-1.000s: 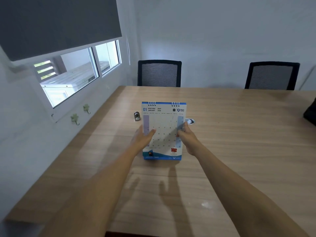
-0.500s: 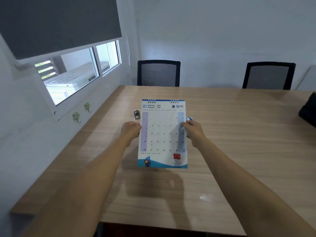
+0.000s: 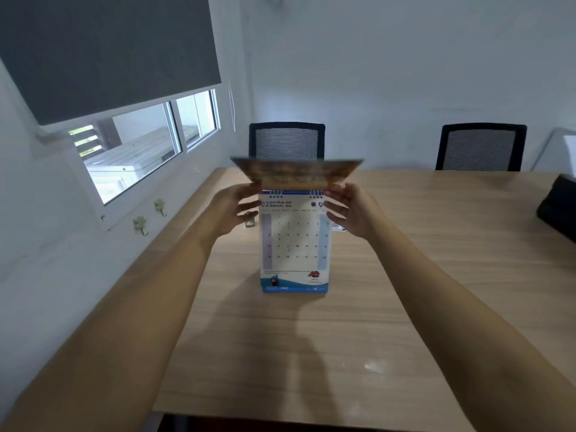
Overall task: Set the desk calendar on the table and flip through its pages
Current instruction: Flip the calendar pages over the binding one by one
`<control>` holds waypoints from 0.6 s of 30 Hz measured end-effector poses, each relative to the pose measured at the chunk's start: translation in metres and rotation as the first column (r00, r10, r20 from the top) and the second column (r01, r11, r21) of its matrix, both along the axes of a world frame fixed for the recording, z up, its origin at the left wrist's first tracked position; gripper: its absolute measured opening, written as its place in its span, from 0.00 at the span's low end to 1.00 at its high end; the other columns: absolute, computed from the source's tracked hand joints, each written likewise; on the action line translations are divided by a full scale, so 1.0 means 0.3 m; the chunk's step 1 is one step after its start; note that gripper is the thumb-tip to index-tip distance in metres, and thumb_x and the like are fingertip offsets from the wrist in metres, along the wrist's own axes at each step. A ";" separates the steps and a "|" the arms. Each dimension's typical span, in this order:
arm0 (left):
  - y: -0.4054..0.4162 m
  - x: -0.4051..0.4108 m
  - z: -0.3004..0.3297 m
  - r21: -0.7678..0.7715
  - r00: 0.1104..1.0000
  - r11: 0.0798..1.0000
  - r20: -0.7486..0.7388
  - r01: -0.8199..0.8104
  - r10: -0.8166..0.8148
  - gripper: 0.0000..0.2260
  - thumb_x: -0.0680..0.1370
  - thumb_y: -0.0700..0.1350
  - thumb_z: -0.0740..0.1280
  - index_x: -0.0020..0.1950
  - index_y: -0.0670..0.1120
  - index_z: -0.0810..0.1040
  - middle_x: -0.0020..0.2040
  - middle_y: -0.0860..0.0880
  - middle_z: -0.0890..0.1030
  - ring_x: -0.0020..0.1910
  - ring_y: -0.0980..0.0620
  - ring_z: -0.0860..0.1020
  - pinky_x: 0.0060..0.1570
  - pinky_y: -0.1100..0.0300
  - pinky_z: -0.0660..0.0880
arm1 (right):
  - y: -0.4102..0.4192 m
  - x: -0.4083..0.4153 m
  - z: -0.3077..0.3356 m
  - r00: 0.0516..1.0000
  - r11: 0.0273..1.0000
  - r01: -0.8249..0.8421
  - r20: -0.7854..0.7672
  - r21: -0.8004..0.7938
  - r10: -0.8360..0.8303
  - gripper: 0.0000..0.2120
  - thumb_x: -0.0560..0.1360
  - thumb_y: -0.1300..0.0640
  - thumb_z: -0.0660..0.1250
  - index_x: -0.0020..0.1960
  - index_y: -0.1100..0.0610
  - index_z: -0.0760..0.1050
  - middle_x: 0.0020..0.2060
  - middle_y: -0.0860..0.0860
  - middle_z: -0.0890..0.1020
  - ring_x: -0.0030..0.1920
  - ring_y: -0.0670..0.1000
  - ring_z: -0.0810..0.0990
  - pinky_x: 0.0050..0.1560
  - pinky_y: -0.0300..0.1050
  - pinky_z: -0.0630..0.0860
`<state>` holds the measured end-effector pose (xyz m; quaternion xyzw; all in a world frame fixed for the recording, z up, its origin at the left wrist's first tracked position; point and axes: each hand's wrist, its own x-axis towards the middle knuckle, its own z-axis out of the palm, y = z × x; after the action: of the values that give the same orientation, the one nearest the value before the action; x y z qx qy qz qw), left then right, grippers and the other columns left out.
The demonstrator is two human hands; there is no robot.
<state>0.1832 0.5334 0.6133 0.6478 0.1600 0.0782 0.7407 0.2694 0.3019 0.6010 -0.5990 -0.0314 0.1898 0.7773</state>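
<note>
Both arms outstretched; left hand [image 3: 232, 207] and right hand [image 3: 352, 210] pinch the raised page [image 3: 296, 171] by its side edges. Desk calendar [image 3: 294, 244] stands upright on the surface [image 3: 405, 275] between and below the hands, February showing.

flipped page [image 3: 296, 173] motion-blurred, black object [image 3: 558, 207] cut off right

Both hands [image 3: 232, 210] [image 3: 352, 213] lift a page [image 3: 296, 173] above the standing calendar [image 3: 294, 244].
</note>
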 end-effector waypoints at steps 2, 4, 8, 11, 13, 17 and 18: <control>-0.021 0.027 0.017 0.165 1.000 0.986 0.003 -0.013 0.013 0.16 0.78 0.47 0.64 0.64 0.44 0.74 0.63 0.48 0.74 0.63 0.47 0.73 0.64 0.48 0.71 | 0.029 0.008 0.019 0.993 0.991 0.032 0.118 -0.132 -0.017 0.14 0.79 0.51 0.56 0.58 0.56 0.74 0.55 0.51 0.79 0.57 0.53 0.75 0.56 0.50 0.72; -0.051 0.054 0.027 0.337 1.000 0.941 -0.004 0.016 -0.015 0.17 0.80 0.48 0.60 0.68 0.48 0.72 0.63 0.50 0.71 0.65 0.49 0.69 0.64 0.49 0.68 | 0.055 0.009 0.030 0.963 0.952 0.051 0.269 -0.301 0.034 0.18 0.80 0.50 0.54 0.65 0.56 0.71 0.60 0.51 0.76 0.60 0.52 0.73 0.58 0.50 0.71; -0.066 0.117 0.015 0.550 0.997 0.835 -0.065 0.011 0.030 0.21 0.80 0.43 0.55 0.73 0.51 0.68 0.71 0.48 0.71 0.68 0.46 0.70 0.60 0.56 0.68 | 0.085 0.037 0.001 0.860 0.772 0.091 0.440 -0.629 0.257 0.23 0.78 0.59 0.54 0.72 0.51 0.65 0.68 0.53 0.73 0.66 0.57 0.71 0.67 0.54 0.70; -0.058 0.134 -0.010 0.655 0.986 0.743 -0.165 0.135 -0.033 0.24 0.79 0.41 0.55 0.76 0.52 0.63 0.72 0.46 0.71 0.67 0.44 0.71 0.63 0.55 0.70 | 0.095 0.066 -0.018 0.817 0.489 0.179 0.405 -0.854 0.409 0.29 0.77 0.59 0.55 0.77 0.50 0.55 0.78 0.49 0.57 0.75 0.61 0.59 0.73 0.61 0.61; -0.050 0.147 -0.030 0.694 0.976 0.697 -0.211 0.183 -0.046 0.26 0.79 0.41 0.54 0.77 0.52 0.60 0.75 0.47 0.66 0.71 0.44 0.68 0.66 0.54 0.68 | 0.100 0.080 -0.033 0.812 0.373 0.210 0.374 -0.904 0.448 0.31 0.77 0.59 0.55 0.78 0.47 0.51 0.79 0.45 0.52 0.77 0.62 0.52 0.74 0.62 0.56; -0.042 0.171 -0.071 0.803 0.980 0.570 -0.200 0.174 -0.017 0.28 0.77 0.40 0.54 0.77 0.54 0.60 0.74 0.45 0.68 0.70 0.39 0.67 0.62 0.54 0.68 | 0.095 0.090 -0.069 0.831 0.341 0.219 0.358 -0.914 0.425 0.34 0.75 0.62 0.54 0.77 0.45 0.49 0.79 0.44 0.52 0.77 0.62 0.49 0.74 0.62 0.53; -0.045 0.173 -0.073 0.824 0.983 0.540 -0.181 0.171 -0.035 0.27 0.76 0.39 0.54 0.76 0.55 0.62 0.71 0.45 0.71 0.68 0.38 0.69 0.63 0.51 0.69 | 0.095 0.097 -0.082 0.830 0.340 0.225 0.362 -0.913 0.425 0.34 0.75 0.61 0.54 0.78 0.46 0.47 0.79 0.45 0.52 0.77 0.62 0.49 0.74 0.62 0.53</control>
<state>0.2350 0.5200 0.5914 0.9340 0.1176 0.0548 0.3328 0.2985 0.3305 0.5765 -0.9553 -0.1759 0.0437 0.2334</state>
